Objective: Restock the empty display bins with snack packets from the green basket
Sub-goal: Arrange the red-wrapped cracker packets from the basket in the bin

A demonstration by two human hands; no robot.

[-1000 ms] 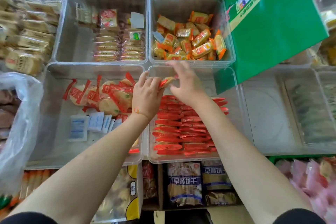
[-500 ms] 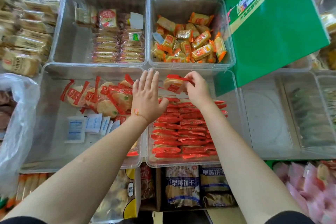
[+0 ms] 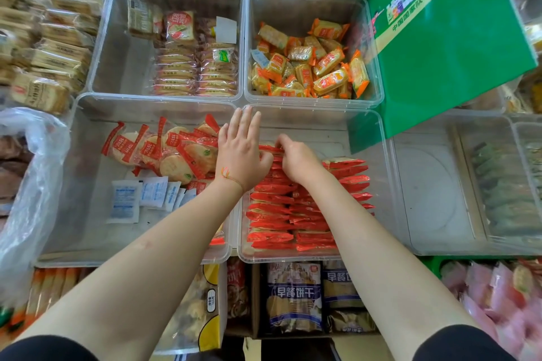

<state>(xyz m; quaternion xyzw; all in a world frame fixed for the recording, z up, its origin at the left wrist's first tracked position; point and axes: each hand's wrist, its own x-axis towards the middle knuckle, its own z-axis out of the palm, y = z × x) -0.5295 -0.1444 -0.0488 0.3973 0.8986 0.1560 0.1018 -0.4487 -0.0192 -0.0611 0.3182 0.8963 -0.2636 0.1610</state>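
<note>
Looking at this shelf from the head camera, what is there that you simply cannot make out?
- Right hand: its fingertips, hidden behind the left hand at the red packets.
- Green basket: only a rim sliver shows; the frame edge cuts the rest off.
- Far-right bin: contents blurred.
- Green sign: small print unreadable.

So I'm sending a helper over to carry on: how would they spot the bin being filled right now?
Start at the big green sign leaning at the upper right. The clear bin just below its lower left corner, in the front row, is the one. Unlike its neighbours' loose piles, it holds red packets lined up in neat rows, with both hands at the far end of the rows.
</note>
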